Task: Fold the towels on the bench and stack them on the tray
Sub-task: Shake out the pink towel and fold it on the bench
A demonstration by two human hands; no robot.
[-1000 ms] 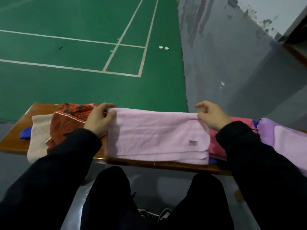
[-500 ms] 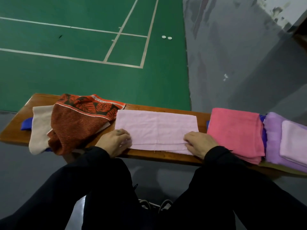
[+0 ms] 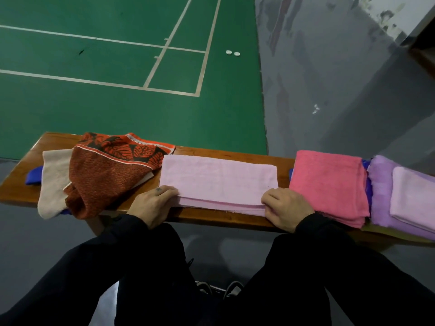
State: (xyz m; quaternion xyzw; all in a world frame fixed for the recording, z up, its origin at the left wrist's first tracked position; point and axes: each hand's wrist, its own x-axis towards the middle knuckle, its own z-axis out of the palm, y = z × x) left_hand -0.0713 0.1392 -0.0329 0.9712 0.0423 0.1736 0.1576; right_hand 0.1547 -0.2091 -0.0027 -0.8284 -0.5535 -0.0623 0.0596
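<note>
A light pink towel lies folded into a long strip across the middle of the wooden bench. My left hand holds its near left corner, fingers curled over the edge. My right hand pinches its near right corner. To the right lies a folded coral pink towel, then a purple towel with a folded lilac towel on top. At the left lie an unfolded rust-red leaf-patterned towel and a beige towel.
A blue edge shows between the coral and purple towels, and another blue piece under the beige one. Beyond the bench are a green court floor and grey floor. My knees are under the near edge.
My hands carried the towel's far edge toward me, folding it in half lengthwise, and now sit at its near corners. The view has tilted slightly.
</note>
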